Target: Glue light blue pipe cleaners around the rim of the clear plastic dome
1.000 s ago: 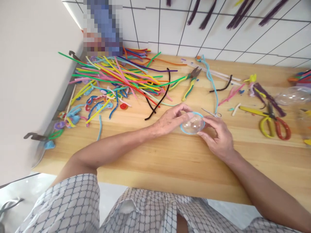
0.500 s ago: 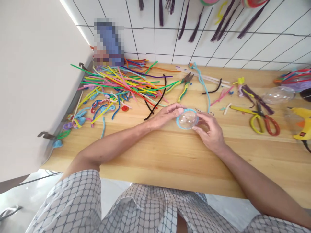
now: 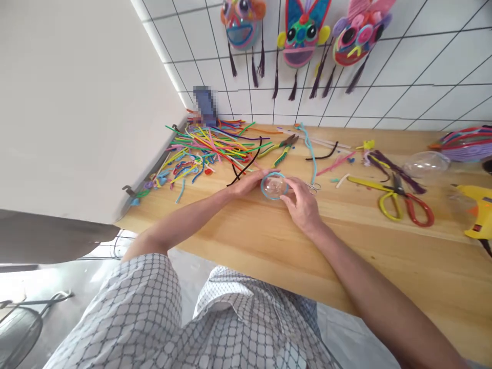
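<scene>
A clear plastic dome [image 3: 274,186] with light-blue pipe cleaner around its rim is between my hands, just above or on the wooden table. My left hand [image 3: 250,183] holds its left edge, its fingertips partly hidden behind the rim. On the other side, my right hand [image 3: 303,205] grips the edge with thumb and fingers curved around it. Small scissors [image 3: 315,188] lie just beyond the right hand, and a light-blue pipe cleaner [image 3: 312,156] stretches away behind them. Black pipe cleaners [image 3: 246,169] lie near the left hand.
A heap of coloured pipe cleaners [image 3: 215,143] covers the back left beside pliers [image 3: 283,149]. To the right are large scissors [image 3: 402,197], another clear shell [image 3: 427,164] and a yellow glue gun [image 3: 478,210]. Decorated masks [image 3: 303,41] with tassels hang on the tiled wall.
The view has tilted up and shifted, bringing the hanging masks into sight. Both hands still hold the dome, whose open rim now faces the camera slightly more.
</scene>
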Available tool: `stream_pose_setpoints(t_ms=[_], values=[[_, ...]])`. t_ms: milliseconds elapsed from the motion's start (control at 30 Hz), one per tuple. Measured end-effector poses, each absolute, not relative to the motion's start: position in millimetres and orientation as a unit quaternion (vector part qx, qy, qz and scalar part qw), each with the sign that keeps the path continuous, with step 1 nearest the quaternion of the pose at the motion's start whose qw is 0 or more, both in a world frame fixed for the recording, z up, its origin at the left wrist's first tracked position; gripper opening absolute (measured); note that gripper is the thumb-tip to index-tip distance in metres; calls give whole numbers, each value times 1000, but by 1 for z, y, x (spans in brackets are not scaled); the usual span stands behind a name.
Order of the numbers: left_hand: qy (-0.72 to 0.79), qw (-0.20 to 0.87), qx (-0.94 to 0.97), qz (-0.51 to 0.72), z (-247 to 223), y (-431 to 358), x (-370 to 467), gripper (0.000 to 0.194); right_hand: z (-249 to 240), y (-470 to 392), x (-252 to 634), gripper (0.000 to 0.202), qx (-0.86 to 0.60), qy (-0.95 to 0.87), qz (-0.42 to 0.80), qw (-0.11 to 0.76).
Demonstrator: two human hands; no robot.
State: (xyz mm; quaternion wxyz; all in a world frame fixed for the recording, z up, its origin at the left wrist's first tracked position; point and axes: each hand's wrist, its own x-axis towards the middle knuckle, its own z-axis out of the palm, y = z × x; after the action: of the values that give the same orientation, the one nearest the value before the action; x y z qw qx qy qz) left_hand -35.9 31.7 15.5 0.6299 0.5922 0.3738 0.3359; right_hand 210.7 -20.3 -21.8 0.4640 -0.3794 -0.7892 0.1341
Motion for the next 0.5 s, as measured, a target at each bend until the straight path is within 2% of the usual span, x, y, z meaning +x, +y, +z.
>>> stream_pose_setpoints(t_ms=[100, 333, 500], values=[[395, 588, 611, 354, 16, 27, -35, 76, -25, -19, 206, 51, -377, -786, 133, 471], [414, 563, 612, 371, 19, 18, -32, 90, -28, -16, 202, 55, -396, -782, 128, 464], [420, 551, 609, 386, 17, 14, -26, 91, -26, -18, 204, 55, -385, -802, 108, 444]])
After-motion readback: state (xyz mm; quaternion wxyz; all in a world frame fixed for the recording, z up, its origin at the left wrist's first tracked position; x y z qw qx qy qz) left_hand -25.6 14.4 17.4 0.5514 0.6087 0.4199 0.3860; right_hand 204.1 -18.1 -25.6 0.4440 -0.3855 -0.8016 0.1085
